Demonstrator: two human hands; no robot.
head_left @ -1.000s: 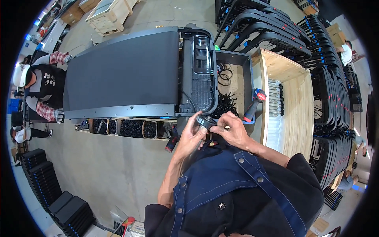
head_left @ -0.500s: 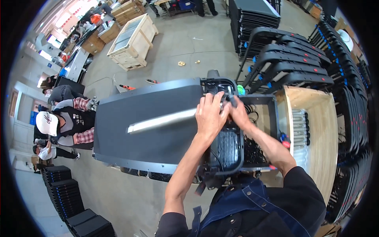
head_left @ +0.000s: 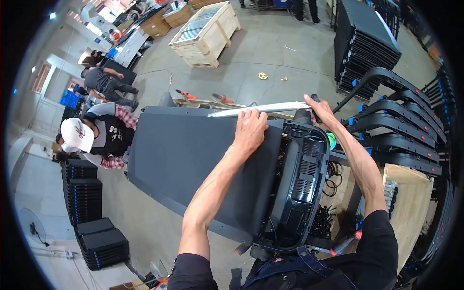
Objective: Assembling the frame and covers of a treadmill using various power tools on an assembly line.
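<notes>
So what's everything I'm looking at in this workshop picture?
Treadmill deck: one, dark grey, centre.
Motor cover: one, glossy black, at the deck's right end.
Side rail: one, pale silver, along the deck's far edge.
Wooden crate: one, light wood, top centre floor.
Open wooden box: one, light wood, right.
Stacked frames: several, black, right.
Stacked panels: one pile, black, upper right.
Co-worker in white cap: one, at the deck's left end.
Left hand: flat on the deck by the rail.
Right hand: gripping the rail's right end.
</notes>
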